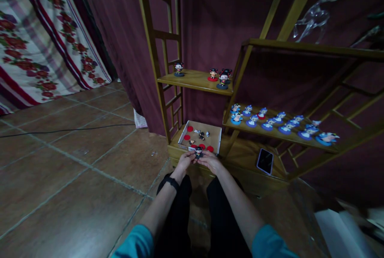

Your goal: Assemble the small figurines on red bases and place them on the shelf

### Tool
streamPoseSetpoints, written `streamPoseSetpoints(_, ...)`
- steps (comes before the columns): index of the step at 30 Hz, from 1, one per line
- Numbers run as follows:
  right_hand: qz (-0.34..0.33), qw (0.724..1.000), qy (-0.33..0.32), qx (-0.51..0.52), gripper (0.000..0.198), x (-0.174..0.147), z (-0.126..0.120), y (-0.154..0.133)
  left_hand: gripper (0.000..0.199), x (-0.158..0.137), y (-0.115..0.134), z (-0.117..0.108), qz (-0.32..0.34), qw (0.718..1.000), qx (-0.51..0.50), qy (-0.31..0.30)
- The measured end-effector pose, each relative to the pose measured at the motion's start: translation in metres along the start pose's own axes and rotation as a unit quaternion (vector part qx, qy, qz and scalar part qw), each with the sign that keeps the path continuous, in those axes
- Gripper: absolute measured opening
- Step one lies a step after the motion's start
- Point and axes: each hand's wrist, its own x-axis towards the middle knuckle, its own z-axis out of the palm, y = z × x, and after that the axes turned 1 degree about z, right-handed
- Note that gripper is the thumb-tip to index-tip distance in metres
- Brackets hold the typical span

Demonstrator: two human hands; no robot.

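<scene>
A small black-haired figurine [198, 152] on a dark base is held between my two hands, just in front of a shallow cardboard box [218, 135]. My left hand [186, 160] grips it from one side and my right hand [211, 162] from the other, fingers closed around the base. Inside the box lie several red discs [190, 129] and several loose small figures [202, 135]. Above, the upper shelf [195, 80] carries similar figurines: one [179, 69] at its left end, and a group with a dark-based one [223, 79] at its right end.
To the right, a lower shelf [249, 127] bears several blue and purple figurines [269, 123]. A phone [265, 161] lies on the bottom board. A clear glass-like ornament [315, 18] stands on the top right shelf. A black cable [66, 131] crosses the tiled floor.
</scene>
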Motion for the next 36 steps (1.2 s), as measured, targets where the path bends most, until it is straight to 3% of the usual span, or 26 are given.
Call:
streamPoseSetpoints(18,-0.022,0.998,0.056,0.028,0.034,0.0001,0.0001,-0.0030,0.025,-0.0062,0.0040,0.0000,0.011,1.000,0.001,-0.025)
streamPoseSetpoints(30,-0.019,0.999,0.033,0.004,0.032,-0.0026,-0.0009,-0.0055,0.028,-0.0037,0.0014,-0.0011,0.032,0.999,0.010,-0.031)
streamPoseSetpoints(36,-0.020,0.999,0.032,-0.007,0.033,-0.0032,-0.0029,-0.0055,0.023,-0.0036,0.0029,-0.0009,0.025,1.000,0.012,-0.005)
